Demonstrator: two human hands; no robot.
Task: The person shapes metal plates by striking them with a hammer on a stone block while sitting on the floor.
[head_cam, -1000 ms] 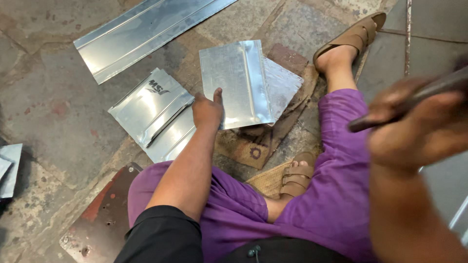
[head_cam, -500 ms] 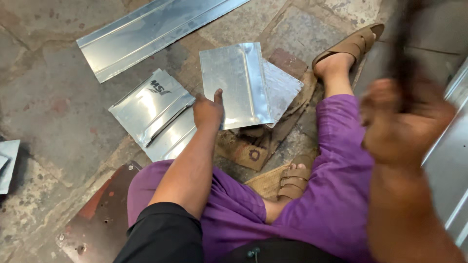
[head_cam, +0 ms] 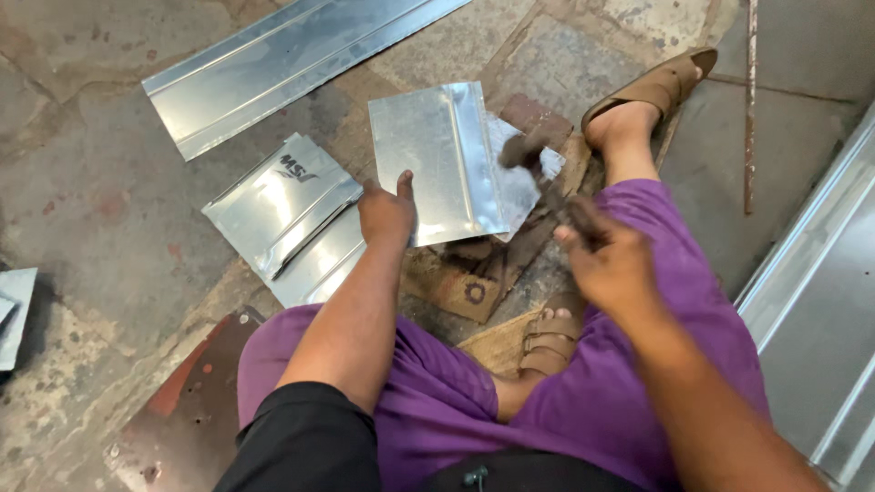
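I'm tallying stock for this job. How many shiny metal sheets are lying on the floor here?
5, at least: a long sheet at top, a creased sheet left of the left hand, a sheet under that hand, an edge far left, a panel far right. Others may lie off-frame.

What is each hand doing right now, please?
Left hand: pressed flat on the metal sheet, holding nothing.
Right hand: closed on a blurred hammer.

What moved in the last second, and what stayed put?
The right hand swung its dark, blurred hammer-like tool down from the raised position at right onto the folded shiny sheet-metal piece. The left hand stayed pressed on that sheet's lower edge; the sheet itself has not shifted.
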